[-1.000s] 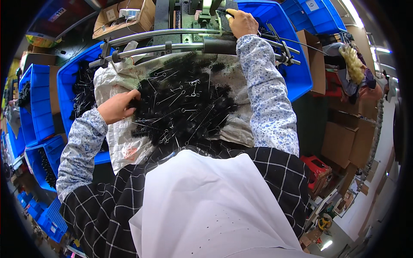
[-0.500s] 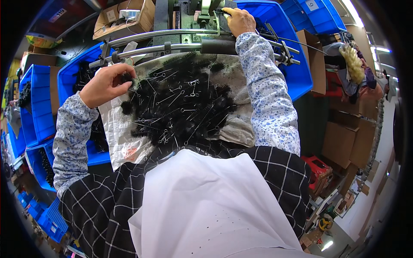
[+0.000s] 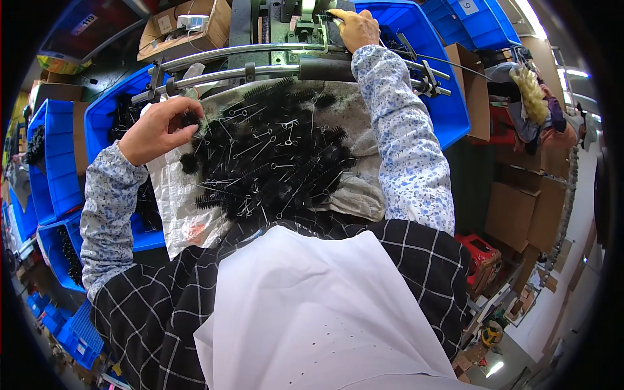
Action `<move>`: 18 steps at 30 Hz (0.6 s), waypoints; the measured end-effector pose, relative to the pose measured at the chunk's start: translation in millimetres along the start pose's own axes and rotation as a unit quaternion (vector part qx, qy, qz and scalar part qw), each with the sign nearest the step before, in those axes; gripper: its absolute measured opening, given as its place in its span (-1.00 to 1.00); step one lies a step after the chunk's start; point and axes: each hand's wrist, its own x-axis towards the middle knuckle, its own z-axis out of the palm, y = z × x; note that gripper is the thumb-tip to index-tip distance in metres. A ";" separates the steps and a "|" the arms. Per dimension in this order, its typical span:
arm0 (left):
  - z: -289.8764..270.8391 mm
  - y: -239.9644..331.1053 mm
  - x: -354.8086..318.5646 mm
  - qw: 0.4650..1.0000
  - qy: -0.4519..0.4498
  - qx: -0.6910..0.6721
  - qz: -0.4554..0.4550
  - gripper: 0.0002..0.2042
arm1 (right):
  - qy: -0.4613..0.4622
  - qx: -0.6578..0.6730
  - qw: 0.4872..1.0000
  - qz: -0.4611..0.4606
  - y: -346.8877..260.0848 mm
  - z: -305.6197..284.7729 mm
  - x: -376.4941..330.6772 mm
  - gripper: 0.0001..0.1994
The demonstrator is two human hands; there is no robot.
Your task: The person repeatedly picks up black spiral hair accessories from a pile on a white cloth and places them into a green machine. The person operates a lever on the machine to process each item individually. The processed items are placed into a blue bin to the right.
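A heap of black bristle brushes with looped wire handles (image 3: 273, 153) lies on a pale sack cloth (image 3: 359, 195) in front of me. At the heap's left edge, my left hand (image 3: 159, 130) is closed, thumb and fingers pinching a black-bristled brush (image 3: 189, 119). My right hand (image 3: 356, 29) reaches to the metal machine (image 3: 304, 29) at the far side, its fingers closed on a brush (image 3: 331, 16) that shows only in part at the fingertips. Two steel rails (image 3: 260, 67) run across between the machine and the heap.
Blue bins stand left (image 3: 65, 156) and right (image 3: 448, 104) of the work area. A wooden box (image 3: 214, 32) with a small white device sits at the far left. Cardboard boxes (image 3: 513, 214) and a red crate (image 3: 480, 257) are at the right.
The right hand has shifted slightly left and away from me at the machine. My left hand stays almost in place, still pinching its brush.
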 end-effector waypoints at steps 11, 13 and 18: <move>-19.2 2.2 -2.4 0.998 0.052 -0.033 0.020 -0.78 | -0.009 -0.016 0.994 0.108 6.9 -4.3 -20.1 -0.61; -21.0 -0.8 0.7 0.994 0.081 -0.033 0.059 -0.78 | 0.064 -0.002 0.995 0.077 2.0 5.8 -19.5 -0.66; -27.6 5.9 -1.3 0.992 0.093 -0.056 0.066 -0.78 | -0.002 0.017 0.994 0.109 -33.1 4.5 -9.2 -0.65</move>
